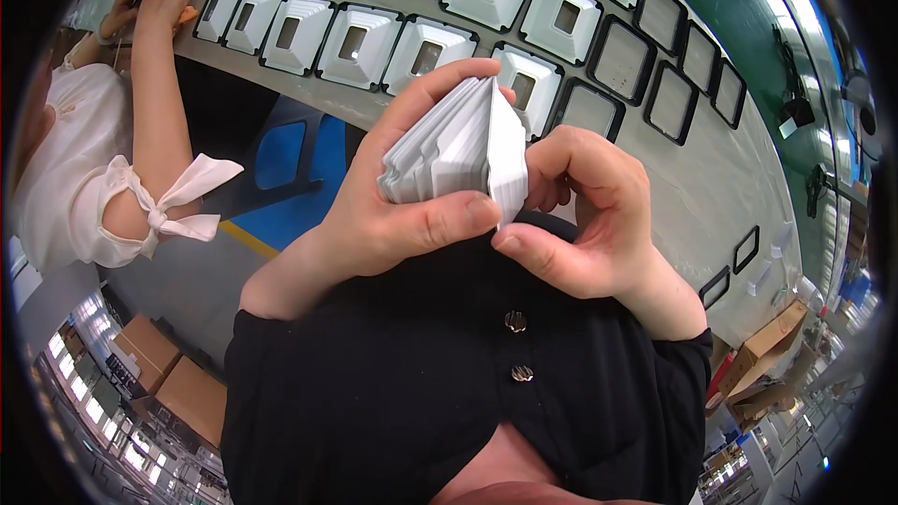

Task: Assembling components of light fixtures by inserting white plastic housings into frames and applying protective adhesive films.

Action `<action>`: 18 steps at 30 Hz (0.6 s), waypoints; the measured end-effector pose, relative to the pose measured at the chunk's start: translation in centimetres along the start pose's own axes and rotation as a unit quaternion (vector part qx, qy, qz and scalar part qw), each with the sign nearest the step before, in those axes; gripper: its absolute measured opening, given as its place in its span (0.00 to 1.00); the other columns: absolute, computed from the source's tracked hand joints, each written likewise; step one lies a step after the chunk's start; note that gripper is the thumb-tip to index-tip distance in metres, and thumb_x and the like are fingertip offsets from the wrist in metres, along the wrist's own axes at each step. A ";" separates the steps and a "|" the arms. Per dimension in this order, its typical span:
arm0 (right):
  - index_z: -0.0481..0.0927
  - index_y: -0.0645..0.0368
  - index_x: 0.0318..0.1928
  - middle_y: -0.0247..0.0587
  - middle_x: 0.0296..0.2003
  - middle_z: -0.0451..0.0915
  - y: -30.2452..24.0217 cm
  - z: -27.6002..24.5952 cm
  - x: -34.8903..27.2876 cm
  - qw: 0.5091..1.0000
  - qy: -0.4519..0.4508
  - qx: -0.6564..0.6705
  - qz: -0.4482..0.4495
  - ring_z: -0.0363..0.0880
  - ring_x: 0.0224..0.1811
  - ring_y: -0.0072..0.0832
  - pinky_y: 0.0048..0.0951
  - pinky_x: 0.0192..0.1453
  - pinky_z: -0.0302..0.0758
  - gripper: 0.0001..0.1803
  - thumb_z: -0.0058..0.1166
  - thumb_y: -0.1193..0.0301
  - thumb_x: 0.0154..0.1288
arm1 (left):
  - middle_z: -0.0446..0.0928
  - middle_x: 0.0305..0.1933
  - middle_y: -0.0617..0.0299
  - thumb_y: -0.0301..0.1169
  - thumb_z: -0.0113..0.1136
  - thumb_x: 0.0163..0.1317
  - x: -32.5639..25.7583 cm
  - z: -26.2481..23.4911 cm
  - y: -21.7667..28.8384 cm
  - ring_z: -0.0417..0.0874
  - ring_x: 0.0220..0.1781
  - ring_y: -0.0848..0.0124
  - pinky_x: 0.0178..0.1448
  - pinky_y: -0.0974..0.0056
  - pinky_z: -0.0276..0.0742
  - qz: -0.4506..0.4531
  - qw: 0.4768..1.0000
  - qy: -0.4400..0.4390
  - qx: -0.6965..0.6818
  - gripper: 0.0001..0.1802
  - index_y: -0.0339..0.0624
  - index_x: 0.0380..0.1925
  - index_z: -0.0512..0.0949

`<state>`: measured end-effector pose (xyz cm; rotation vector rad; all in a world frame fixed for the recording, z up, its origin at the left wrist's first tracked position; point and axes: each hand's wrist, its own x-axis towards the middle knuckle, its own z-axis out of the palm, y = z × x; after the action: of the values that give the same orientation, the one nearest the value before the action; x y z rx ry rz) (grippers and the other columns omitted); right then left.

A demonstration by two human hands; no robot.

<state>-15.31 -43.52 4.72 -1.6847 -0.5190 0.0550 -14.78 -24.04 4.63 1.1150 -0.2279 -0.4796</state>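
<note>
A thick stack of thin white pieces with stepped edges (449, 145) is held up in front of my chest. They look nested, and their shape resembles the white stepped frames on the table. My left hand (398, 192) wraps round the stack from the left, thumb across its near side and fingers over the far end. My right hand (599, 210) is curled at the right end, thumb and bent fingers at the outermost piece. That end piece tilts slightly away from the others at the bottom. Some right fingertips are hidden behind the stack.
Rows of white stepped frames (377, 49) seated in black rims cover the table (697, 178). Several bare black frames (672, 103) lie to the right, with two small ones near the right edge. Another person's arm (161, 84) works at the far left. Cardboard boxes (192, 397) stand lower left.
</note>
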 end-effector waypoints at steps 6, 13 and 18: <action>0.74 0.58 0.29 0.30 0.20 0.69 0.0 0.2 -0.5 0.999 0.013 0.027 0.020 0.66 0.18 0.19 0.21 0.22 0.62 0.18 0.71 0.66 0.45 | 0.67 0.61 0.59 0.36 0.70 0.56 -0.4 0.6 -0.1 0.69 0.62 0.69 0.66 0.63 0.64 0.007 1.000 0.005 -0.004 0.44 0.39 0.68 0.56; 0.73 0.58 0.28 0.30 0.19 0.69 0.0 0.2 -0.9 0.999 0.017 0.026 0.009 0.66 0.18 0.19 0.21 0.21 0.62 0.18 0.71 0.67 0.45 | 0.68 0.61 0.59 0.37 0.70 0.57 -0.6 0.8 -0.4 0.69 0.62 0.69 0.66 0.63 0.64 0.018 1.000 0.000 0.012 0.44 0.39 0.68 0.56; 0.73 0.59 0.28 0.30 0.19 0.68 0.0 0.4 -1.1 0.999 0.030 0.014 0.002 0.65 0.17 0.18 0.20 0.21 0.62 0.16 0.69 0.69 0.44 | 0.70 0.58 0.59 0.38 0.70 0.57 -0.7 0.8 -0.5 0.71 0.59 0.71 0.64 0.65 0.66 0.031 0.998 0.007 0.045 0.44 0.38 0.68 0.58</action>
<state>-16.40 -43.60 4.36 -1.6555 -0.4669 0.0142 -15.85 -24.53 4.52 1.1954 -0.2733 -0.4096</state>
